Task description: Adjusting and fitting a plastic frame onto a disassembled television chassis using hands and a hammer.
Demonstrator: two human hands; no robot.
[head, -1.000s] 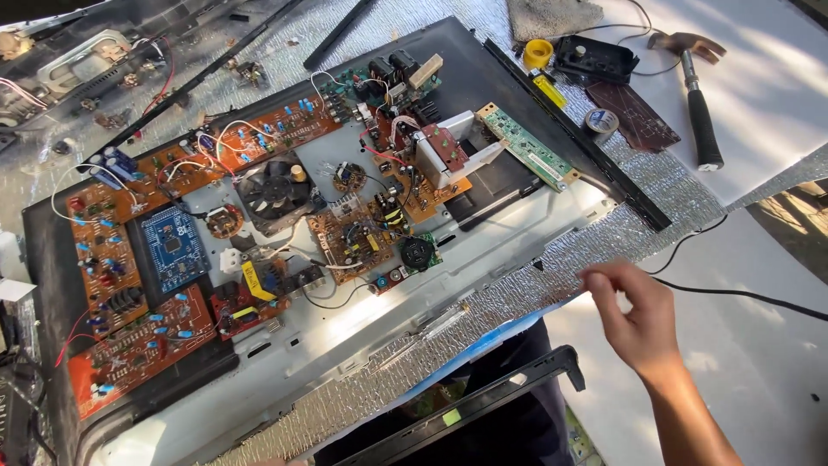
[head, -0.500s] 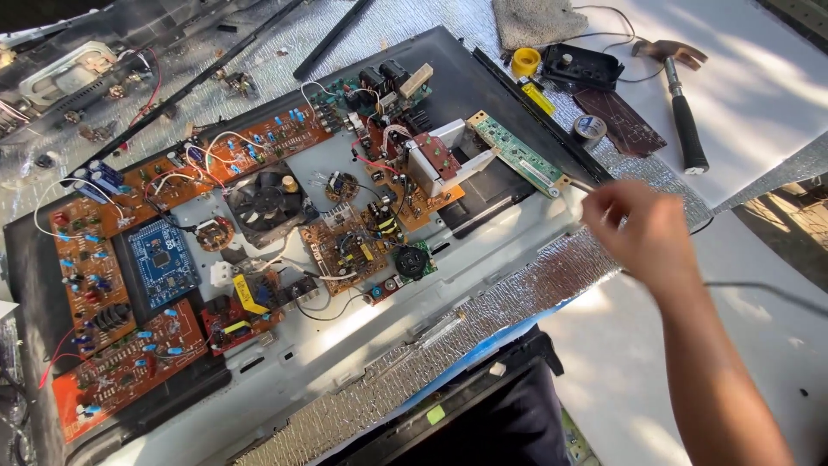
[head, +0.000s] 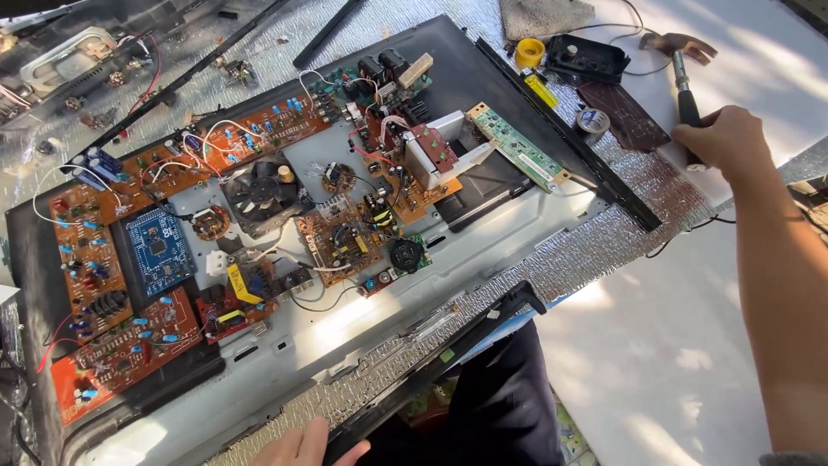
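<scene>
Two hands are showing: the right hand (head: 720, 138) is curling its fingers around the hammer (head: 683, 79), which is lying just beyond the open chassis (head: 483, 250). The left hand (head: 302, 447) is resting on a black frame strip (head: 431, 362) at the chassis's near edge, its grip seemingly loose, though mostly out of view.

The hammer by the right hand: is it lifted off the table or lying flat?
Lying flat: the hammer rests on the table, right hand gripping its handle.
</scene>
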